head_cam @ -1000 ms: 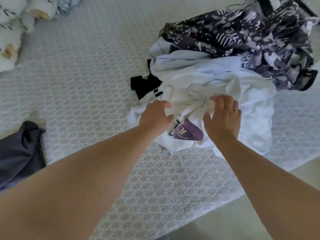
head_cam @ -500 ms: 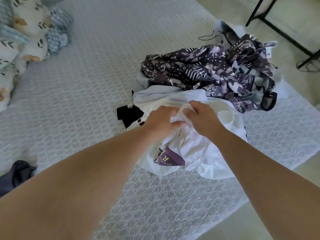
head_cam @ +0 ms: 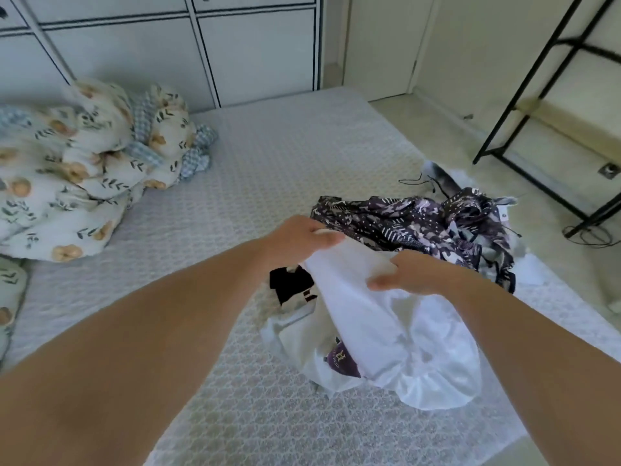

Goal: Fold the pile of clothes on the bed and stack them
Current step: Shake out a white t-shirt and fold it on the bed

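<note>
A pile of clothes lies on the right side of the bed (head_cam: 275, 169). I hold a white garment (head_cam: 379, 327) lifted off the pile, its top edge stretched between both hands. My left hand (head_cam: 299, 238) grips its upper left corner. My right hand (head_cam: 413, 272) grips the edge further right. The cloth hangs down and drapes over a white shirt with a purple logo (head_cam: 339, 359). Behind lies a dark purple patterned garment (head_cam: 410, 223). A black piece (head_cam: 289, 285) shows under my left hand.
A bunched floral duvet (head_cam: 77, 166) fills the bed's left side. White cabinet doors (head_cam: 188, 45) stand behind the bed. A black metal rack (head_cam: 551, 105) stands on the floor at right, with a cable (head_cam: 591, 235) near its foot. The bed's right edge runs close to the pile.
Both hands closed on the white garment and raised it off the pile, spreading slightly apart. My view has tilted up, so the cabinets and rack now show.
</note>
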